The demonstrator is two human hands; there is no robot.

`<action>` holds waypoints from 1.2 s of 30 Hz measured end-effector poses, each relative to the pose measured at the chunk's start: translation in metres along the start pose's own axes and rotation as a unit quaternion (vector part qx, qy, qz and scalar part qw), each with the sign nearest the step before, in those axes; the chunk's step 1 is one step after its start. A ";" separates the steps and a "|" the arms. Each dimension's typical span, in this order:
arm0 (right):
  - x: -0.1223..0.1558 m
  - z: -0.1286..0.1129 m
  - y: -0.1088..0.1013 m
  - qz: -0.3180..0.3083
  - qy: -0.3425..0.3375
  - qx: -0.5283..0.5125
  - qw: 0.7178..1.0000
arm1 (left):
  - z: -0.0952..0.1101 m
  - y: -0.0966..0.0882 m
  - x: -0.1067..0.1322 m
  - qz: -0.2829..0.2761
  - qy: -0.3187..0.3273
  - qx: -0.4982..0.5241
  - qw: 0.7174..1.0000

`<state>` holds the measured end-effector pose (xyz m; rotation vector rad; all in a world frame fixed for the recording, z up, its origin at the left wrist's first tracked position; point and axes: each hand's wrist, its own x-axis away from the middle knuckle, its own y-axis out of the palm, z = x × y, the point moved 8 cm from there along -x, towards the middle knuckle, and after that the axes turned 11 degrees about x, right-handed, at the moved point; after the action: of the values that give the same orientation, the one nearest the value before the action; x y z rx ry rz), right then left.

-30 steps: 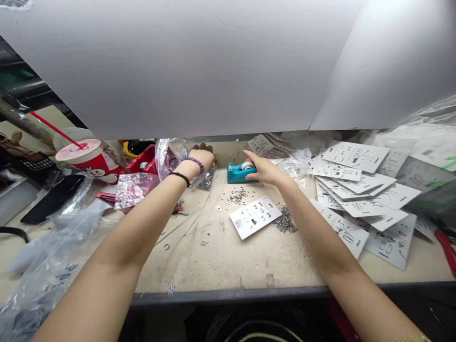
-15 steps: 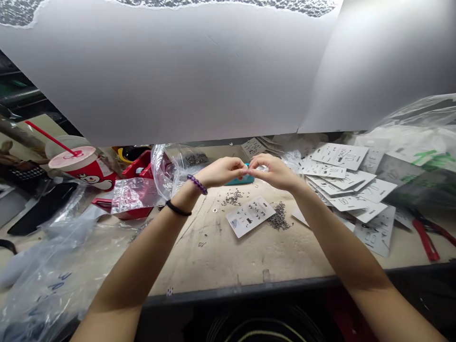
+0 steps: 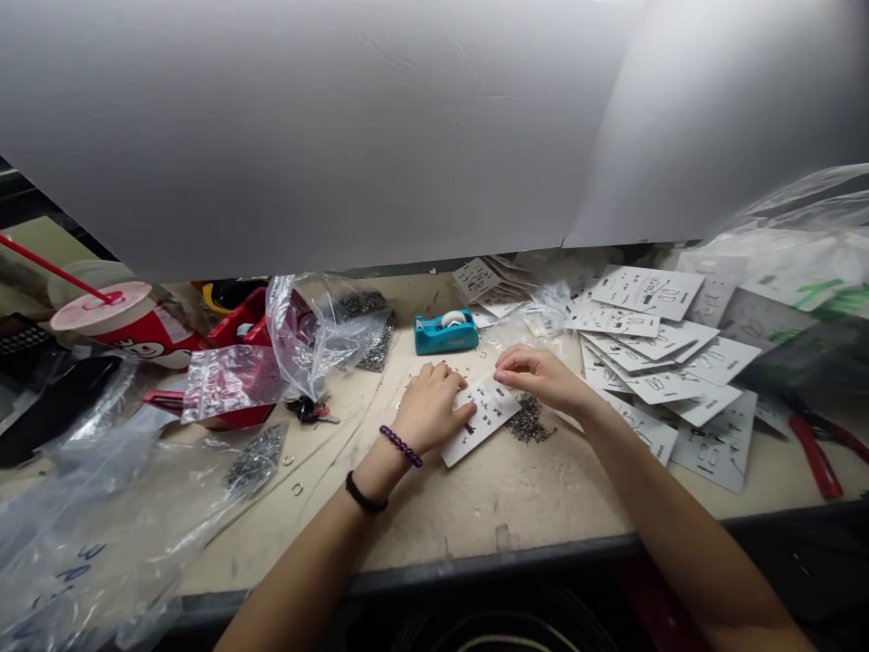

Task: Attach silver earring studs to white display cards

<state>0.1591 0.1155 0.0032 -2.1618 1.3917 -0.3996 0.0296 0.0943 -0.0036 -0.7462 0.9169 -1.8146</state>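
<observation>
A white earring card (image 3: 481,424) carrying rows of small metal studs lies tilted on the table in front of me. My left hand (image 3: 429,409) rests at its left edge, fingers stretched out flat and the thumb on the card. Over the card's top edge, my right hand (image 3: 543,378) has thumb and fingertips drawn together; whatever is between them is too small to make out. Just right of the card sits a heap of tiny metal pieces (image 3: 528,422), partly below my right hand. A teal tape dispenser (image 3: 445,337) stands behind my hands.
Many filled cards (image 3: 669,349) are spread in a pile at right, near red-handled pliers (image 3: 815,457). Plastic bags (image 3: 326,330), a red tray (image 3: 248,417), keys (image 3: 312,410) and a drink cup (image 3: 128,321) occupy the left. A white panel (image 3: 380,136) hangs low above.
Both hands have come down and apart from their meeting point before the tape dispenser. The left now lies on the card's left side; the right hovers at its top edge.
</observation>
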 end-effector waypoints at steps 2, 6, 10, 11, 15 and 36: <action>0.001 -0.002 0.001 -0.003 -0.007 0.003 1.000 | -0.005 -0.002 0.001 0.007 -0.017 0.081 0.997; 0.002 -0.006 0.005 -0.004 -0.027 -0.003 1.000 | -0.017 0.007 0.005 -0.044 -0.067 0.326 0.942; 0.001 -0.003 0.012 -0.020 -0.034 -0.009 0.999 | -0.020 0.015 0.006 -0.075 -0.088 0.405 0.907; 0.000 -0.002 0.013 -0.025 -0.032 -0.009 0.999 | -0.020 0.015 0.006 -0.073 -0.087 0.407 0.906; -0.001 0.002 0.015 -0.027 -0.024 0.001 0.999 | -0.022 0.019 0.004 -0.082 -0.092 0.437 0.891; -0.003 0.010 0.023 -0.042 0.007 -0.074 0.996 | -0.019 0.018 0.003 -0.089 -0.046 0.451 0.887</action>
<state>0.1459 0.1139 -0.0178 -2.3470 1.3813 -0.3531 0.0217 0.0920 -0.0287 -0.3040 -0.1222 -2.0588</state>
